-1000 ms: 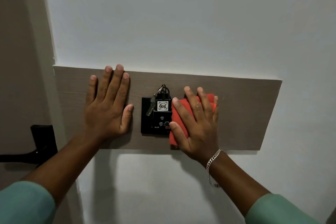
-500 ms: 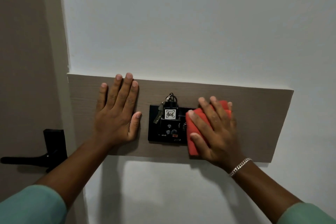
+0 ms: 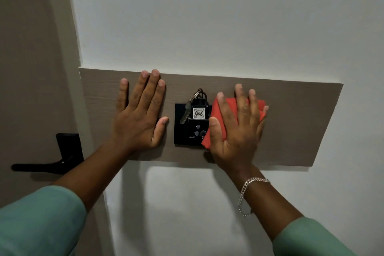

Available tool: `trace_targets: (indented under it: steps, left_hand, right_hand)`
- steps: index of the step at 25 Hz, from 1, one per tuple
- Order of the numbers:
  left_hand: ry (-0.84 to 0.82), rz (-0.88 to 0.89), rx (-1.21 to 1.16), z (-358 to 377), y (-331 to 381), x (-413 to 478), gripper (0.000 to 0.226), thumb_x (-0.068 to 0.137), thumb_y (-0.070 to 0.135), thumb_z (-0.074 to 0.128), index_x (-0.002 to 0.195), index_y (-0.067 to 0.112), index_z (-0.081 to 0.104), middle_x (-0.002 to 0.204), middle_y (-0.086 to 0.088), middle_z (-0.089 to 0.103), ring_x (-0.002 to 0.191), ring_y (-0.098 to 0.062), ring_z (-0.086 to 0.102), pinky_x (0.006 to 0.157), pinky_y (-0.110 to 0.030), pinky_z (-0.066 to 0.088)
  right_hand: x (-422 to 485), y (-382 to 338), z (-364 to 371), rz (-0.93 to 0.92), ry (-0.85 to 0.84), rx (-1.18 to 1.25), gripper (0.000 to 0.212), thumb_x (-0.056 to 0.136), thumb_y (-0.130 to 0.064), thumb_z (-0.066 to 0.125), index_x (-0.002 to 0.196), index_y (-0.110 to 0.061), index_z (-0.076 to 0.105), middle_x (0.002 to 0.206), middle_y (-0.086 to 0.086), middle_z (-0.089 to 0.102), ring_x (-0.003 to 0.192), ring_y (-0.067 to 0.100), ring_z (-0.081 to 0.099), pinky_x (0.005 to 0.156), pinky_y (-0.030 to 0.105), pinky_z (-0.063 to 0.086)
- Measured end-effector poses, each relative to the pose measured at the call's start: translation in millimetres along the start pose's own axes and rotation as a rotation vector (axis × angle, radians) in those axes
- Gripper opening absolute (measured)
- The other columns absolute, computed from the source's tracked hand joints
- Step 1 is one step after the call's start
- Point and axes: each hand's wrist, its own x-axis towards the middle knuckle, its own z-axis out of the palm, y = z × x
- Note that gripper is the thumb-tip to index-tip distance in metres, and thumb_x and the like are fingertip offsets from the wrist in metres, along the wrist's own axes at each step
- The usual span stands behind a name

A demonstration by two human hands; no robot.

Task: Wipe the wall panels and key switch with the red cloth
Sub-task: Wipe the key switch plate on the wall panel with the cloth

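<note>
Right hand (image 3: 236, 131) flat, fingers spread, pressing red cloth (image 3: 226, 114) to panel (image 3: 295, 122); key switch (image 3: 193, 127) just left of it, nearer than the bare, open left hand (image 3: 139, 118), panel long axis sideways.

Wall panel (image 3: 291, 122): long grey-brown wood-grain board, mounted flat on a white wall (image 3: 207, 16). Key switch (image 3: 192, 129): black plate fixed near the panel's middle, with a key and a tag marked 406 hanging on it. Red cloth (image 3: 223, 114): pressed flat to the panel, just right of the key switch, overlapping its right edge. Left hand (image 3: 141, 114): spread flat on the panel, left of the key switch. Right hand (image 3: 236, 129): flat on the red cloth.
</note>
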Motion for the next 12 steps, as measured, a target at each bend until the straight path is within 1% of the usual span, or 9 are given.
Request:
trace_targets:
  steps: [3, 4, 5, 7, 8, 9, 11, 12]
  left_hand:
    - [0.011, -0.012, -0.02, 2, 1, 0, 0.075, 0.094, 0.043, 0.03, 0.156, 0.003, 0.014, 0.164, -0.016, 0.012, 0.154, -0.028, 0.004, 0.123, -0.055, 0.004]
    - [0.018, -0.023, -0.023, 1, 3, -1, 0.075, 0.094, 0.042, 0.029, 0.156, 0.003, 0.013, 0.164, -0.016, 0.011, 0.154, -0.028, 0.005, 0.123, -0.055, 0.004]
    - [0.022, -0.029, -0.025, 1, 3, -2, 0.075, 0.094, 0.042, 0.029, 0.156, 0.004, 0.012, 0.164, -0.015, 0.011, 0.154, -0.028, 0.005, 0.123, -0.054, 0.002]
    - [0.011, -0.02, -0.039, 0, 3, -1, 0.075, 0.094, 0.041, 0.029, 0.156, 0.004, 0.009, 0.163, -0.015, 0.009, 0.154, -0.031, 0.007, 0.123, -0.053, 0.0]
    - [0.008, -0.021, -0.042, -1, 2, -1, 0.075, 0.095, 0.042, 0.029, 0.156, 0.003, 0.009, 0.164, -0.015, 0.008, 0.154, -0.032, 0.007, 0.123, -0.053, -0.001]
    - [0.0, -0.023, -0.052, -1, 2, 0, 0.075, 0.095, 0.042, 0.029, 0.156, 0.003, 0.009, 0.164, -0.015, 0.008, 0.154, -0.032, 0.007, 0.123, -0.054, -0.001]
    - [-0.007, -0.029, -0.061, -2, 3, 0, 0.075, 0.096, 0.042, 0.029, 0.156, 0.003, 0.009, 0.164, -0.016, 0.009, 0.155, -0.028, 0.001, 0.123, -0.053, -0.001]
    - [-0.002, -0.031, -0.061, -2, 2, 0, 0.075, 0.096, 0.042, 0.03, 0.156, 0.003, 0.01, 0.164, -0.016, 0.01, 0.155, -0.026, -0.001, 0.123, -0.053, -0.003]
  right_hand:
    - [-9, 35, -13, -0.338, -0.055, -0.019, 0.051, 0.1, -0.05, 0.042, 0.146, -0.029, 0.044, 0.156, 0.012, 0.042, 0.149, 0.035, 0.032, 0.122, 0.063, 0.021]
    - [-12, 43, -15, -0.34, -0.048, -0.013, 0.051, 0.101, -0.05, 0.041, 0.146, -0.028, 0.045, 0.154, 0.013, 0.042, 0.148, 0.035, 0.033, 0.121, 0.061, 0.023]
    - [-13, 42, -12, -0.237, -0.018, -0.008, 0.051, 0.101, -0.051, 0.038, 0.146, -0.028, 0.044, 0.155, 0.013, 0.042, 0.149, 0.034, 0.032, 0.122, 0.059, 0.022]
    - [-11, 11, -1, 0.155, 0.075, 0.002, 0.052, 0.102, -0.052, 0.032, 0.15, -0.032, 0.039, 0.16, 0.012, 0.037, 0.153, 0.031, 0.026, 0.126, 0.054, 0.017]
    - [-11, -2, 4, 0.264, 0.105, 0.004, 0.054, 0.102, -0.053, 0.03, 0.152, -0.033, 0.036, 0.162, 0.011, 0.035, 0.154, 0.029, 0.024, 0.127, 0.053, 0.015]
    - [-14, -7, 6, 0.259, 0.104, 0.004, 0.055, 0.102, -0.053, 0.03, 0.152, -0.032, 0.034, 0.162, 0.012, 0.034, 0.155, 0.03, 0.023, 0.127, 0.053, 0.015]
    - [-29, 5, 2, 0.066, 0.042, -0.006, 0.057, 0.101, -0.053, 0.031, 0.151, -0.025, 0.036, 0.159, 0.016, 0.035, 0.152, 0.035, 0.025, 0.124, 0.06, 0.019]
    - [-33, 11, 0, 0.043, 0.038, 0.005, 0.057, 0.101, -0.053, 0.032, 0.149, -0.022, 0.037, 0.158, 0.017, 0.035, 0.151, 0.036, 0.026, 0.122, 0.063, 0.022]
